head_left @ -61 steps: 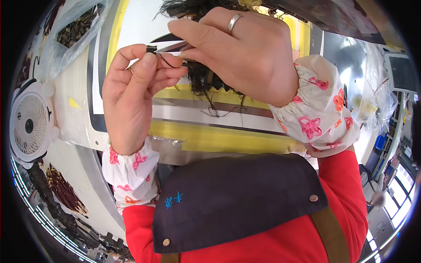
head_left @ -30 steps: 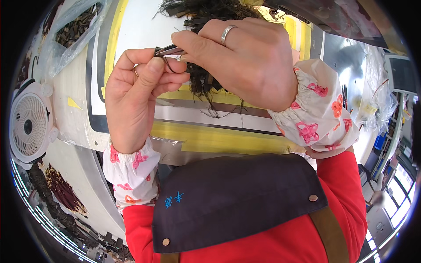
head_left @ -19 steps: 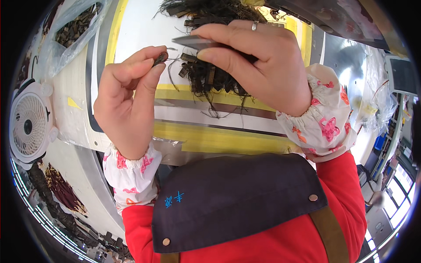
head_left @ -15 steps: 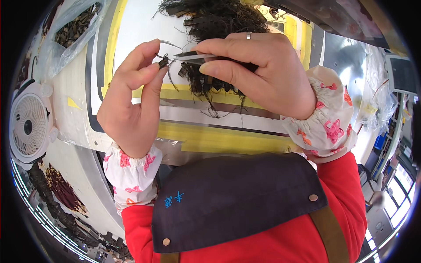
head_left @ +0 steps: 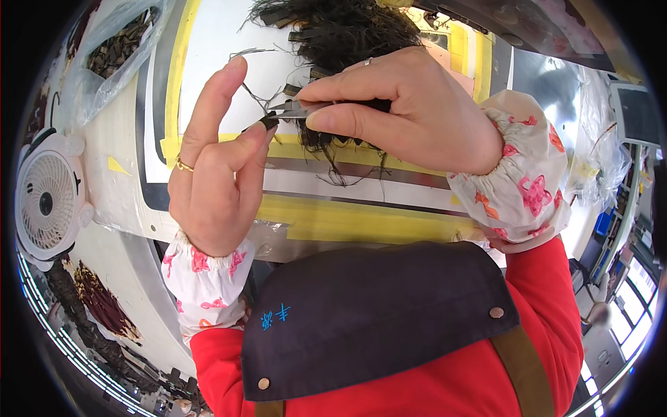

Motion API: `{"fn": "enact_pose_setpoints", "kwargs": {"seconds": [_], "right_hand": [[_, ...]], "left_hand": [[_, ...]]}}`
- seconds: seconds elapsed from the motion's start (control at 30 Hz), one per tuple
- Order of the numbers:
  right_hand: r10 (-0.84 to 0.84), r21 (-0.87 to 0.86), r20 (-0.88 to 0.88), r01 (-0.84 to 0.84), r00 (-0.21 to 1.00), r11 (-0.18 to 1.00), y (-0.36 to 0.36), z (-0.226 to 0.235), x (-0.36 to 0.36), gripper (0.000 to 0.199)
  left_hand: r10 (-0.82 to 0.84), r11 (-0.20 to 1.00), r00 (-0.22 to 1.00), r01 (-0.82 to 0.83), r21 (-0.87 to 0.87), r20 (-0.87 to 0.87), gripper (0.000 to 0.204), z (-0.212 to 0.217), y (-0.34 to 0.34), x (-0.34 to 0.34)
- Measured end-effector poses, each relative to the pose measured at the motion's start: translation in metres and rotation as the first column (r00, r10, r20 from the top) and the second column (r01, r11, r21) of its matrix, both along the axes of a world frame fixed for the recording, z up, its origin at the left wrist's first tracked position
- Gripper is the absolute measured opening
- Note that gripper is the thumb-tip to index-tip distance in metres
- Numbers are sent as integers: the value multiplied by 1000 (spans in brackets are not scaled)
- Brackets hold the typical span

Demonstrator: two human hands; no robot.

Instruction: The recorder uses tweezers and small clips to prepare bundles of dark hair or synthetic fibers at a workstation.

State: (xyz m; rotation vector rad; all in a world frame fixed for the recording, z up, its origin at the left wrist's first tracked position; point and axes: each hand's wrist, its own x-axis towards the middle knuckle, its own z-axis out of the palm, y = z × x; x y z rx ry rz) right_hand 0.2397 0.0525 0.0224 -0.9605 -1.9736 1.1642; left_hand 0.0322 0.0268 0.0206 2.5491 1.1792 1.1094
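Between the thumb and fingers of my left hand [head_left: 219,184] is pinched a small black piece [head_left: 269,121] with thin dark strands trailing from it; the index finger points up, away from the pinch. My right hand [head_left: 420,115] grips a pair of tweezers [head_left: 297,110] with metal tips, its thumb below and index finger above. Those tips meet the black piece and its strands just beyond my left fingertips. Behind both hands lies a tangled pile of similar black pieces [head_left: 351,31] with long dark threads, on a white sheet [head_left: 215,42].
Yellow tape [head_left: 375,221] edges the work surface in front of me. A white fan [head_left: 47,201] stands at the left, near a clear bag [head_left: 118,52] of dark small pieces. Crumpled clear plastic [head_left: 601,153] and a dark-framed screen [head_left: 638,115] are at the right.
My left hand has turned, its index finger lifting off the pinch and straightening upward. The tweezers have moved slightly left and down onto the black piece, their arms closer together.
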Motion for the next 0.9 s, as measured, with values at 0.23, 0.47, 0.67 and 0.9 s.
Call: {"fn": "enact_pose_setpoints", "kwargs": {"seconds": [0.23, 0.47, 0.67, 0.9], "right_hand": [[33, 174, 180, -65, 983, 982, 6, 11, 2, 20], [149, 145, 240, -187, 959, 972, 14, 12, 4, 18], [-128, -75, -52, 124, 990, 989, 15, -8, 11, 27], [-181, -258, -131, 143, 975, 956, 6, -18, 23, 36]], "left_hand": [[-31, 999, 999, 30, -24, -39, 20, 3, -4, 0], [-46, 998, 995, 41, -54, -87, 20, 0, -7, 0], [-74, 944, 995, 89, -318, 60, 18, 9, 0, -1], [-28, 805, 1000, 21, -592, -3, 12, 25, 14, -37]]}}
